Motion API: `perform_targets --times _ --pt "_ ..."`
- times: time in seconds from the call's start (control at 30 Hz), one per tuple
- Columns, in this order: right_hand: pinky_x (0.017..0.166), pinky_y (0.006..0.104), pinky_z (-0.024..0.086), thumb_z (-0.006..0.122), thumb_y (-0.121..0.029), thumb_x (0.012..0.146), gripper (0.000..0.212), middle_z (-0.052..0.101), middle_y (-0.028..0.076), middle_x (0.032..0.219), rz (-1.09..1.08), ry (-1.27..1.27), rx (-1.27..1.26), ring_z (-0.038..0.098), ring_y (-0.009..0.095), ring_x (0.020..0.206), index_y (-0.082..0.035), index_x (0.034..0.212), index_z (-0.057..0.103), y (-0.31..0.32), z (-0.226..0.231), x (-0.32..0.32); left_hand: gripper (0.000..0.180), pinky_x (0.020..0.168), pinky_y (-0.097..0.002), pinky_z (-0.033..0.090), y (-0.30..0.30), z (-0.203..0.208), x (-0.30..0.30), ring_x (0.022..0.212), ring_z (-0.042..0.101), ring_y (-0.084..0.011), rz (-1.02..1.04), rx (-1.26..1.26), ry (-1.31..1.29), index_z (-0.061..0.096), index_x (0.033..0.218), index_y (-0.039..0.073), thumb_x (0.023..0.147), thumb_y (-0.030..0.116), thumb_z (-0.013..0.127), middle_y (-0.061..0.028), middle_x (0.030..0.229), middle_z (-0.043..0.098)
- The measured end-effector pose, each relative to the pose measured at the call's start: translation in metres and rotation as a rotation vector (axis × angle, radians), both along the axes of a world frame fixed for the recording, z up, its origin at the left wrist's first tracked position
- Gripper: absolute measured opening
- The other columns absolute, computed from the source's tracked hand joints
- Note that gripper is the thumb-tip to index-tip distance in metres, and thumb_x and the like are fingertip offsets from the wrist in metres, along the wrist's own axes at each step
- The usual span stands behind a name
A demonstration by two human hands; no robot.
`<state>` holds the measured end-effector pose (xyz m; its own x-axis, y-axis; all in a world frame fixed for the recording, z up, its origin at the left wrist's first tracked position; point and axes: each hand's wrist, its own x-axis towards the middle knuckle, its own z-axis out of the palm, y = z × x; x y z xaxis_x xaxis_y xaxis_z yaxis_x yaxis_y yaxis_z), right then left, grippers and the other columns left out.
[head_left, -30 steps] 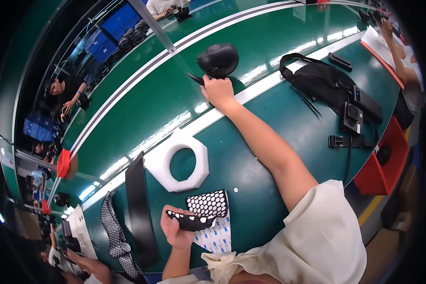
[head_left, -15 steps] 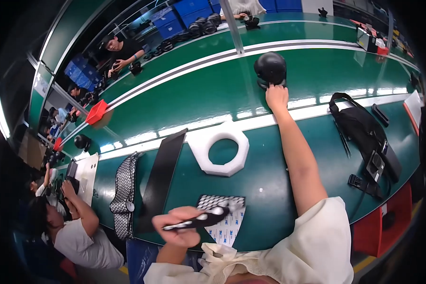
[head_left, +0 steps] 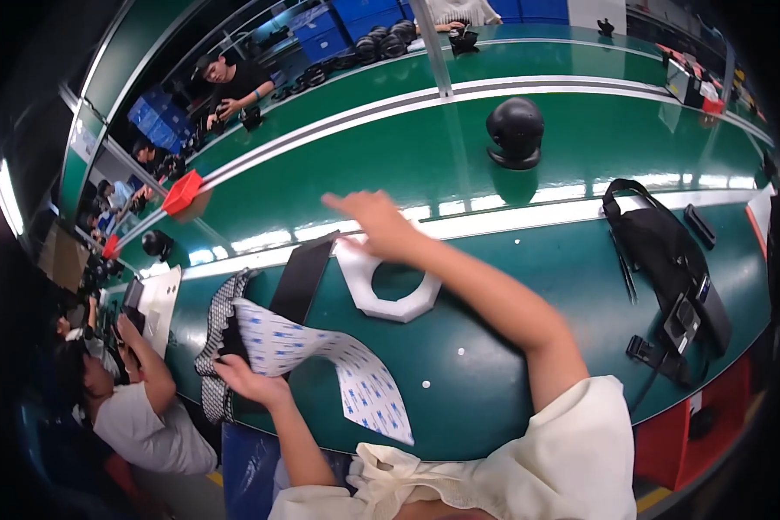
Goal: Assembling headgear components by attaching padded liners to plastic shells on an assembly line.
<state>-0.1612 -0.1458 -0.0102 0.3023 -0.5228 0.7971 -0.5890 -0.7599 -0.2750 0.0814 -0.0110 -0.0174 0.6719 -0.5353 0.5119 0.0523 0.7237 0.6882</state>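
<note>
The green bench [head_left: 494,347] spans the foreground, with a pale strip along its far edge. A black bag [head_left: 667,247] lies toward its right end. On the left, the white film [head_left: 334,347] with blue marks stretches twisted across the bench, its left end raised and its near right end hanging lower. The black sheet [head_left: 303,282] lies partly beneath it; beside that is the dotted strip [head_left: 219,321]. The foam ring [head_left: 390,309] sits behind the film. The black dome [head_left: 516,130] stands beyond the pale strip. The right hand [head_left: 377,224], empty, fingers apart, hangs over the ring's far left side. The left hand [head_left: 251,381] is at the film's left end; I cannot tell whether its fingers grip it.
</note>
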Motion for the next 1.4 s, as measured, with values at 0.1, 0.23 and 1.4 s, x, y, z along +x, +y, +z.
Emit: perform_targets --times 0.1,0.23,1.4 --pt "0.095 0.0549 0.024 0.053 -0.05 0.074 0.068 0.039 0.013 0.127 0.019 0.356 0.062 0.03 0.028 0.123 -0.012 0.128 0.034 0.013 -0.036 0.053 0.046 0.091 -0.0376 0.037 0.008 0.034 -0.004 0.107 0.045 -0.0251 0.074 -0.055 0.04 0.031 0.124 -0.005 0.089 0.022 0.044 -0.0181 0.12 0.04" --pt "0.1 0.0554 0.01 0.046 -0.051 0.078 0.055 0.052 0.01 0.114 0.091 0.687 0.5 0.03 0.024 0.123 -0.008 0.112 0.053 0.013 -0.042 0.066 0.043 0.088 -0.0374 0.041 0.015 0.091 -0.017 0.107 0.045 -0.0225 0.143 -0.048 0.062 0.035 0.124 -0.002 0.089 0.022 0.045 -0.0096 0.124 0.039" --pt "0.093 0.0314 0.034 0.053 -0.006 0.076 0.053 0.046 0.017 0.115 0.705 -0.865 1.366 0.045 0.022 0.107 0.007 0.12 0.028 0.117 -0.081 0.099 0.039 0.078 -0.044 0.042 -0.166 -0.021 -0.057 0.089 0.054 -0.0407 0.056 1.105 -1.147 0.052 0.091 -0.008 0.082 0.028 0.04 -0.0271 0.093 0.056"
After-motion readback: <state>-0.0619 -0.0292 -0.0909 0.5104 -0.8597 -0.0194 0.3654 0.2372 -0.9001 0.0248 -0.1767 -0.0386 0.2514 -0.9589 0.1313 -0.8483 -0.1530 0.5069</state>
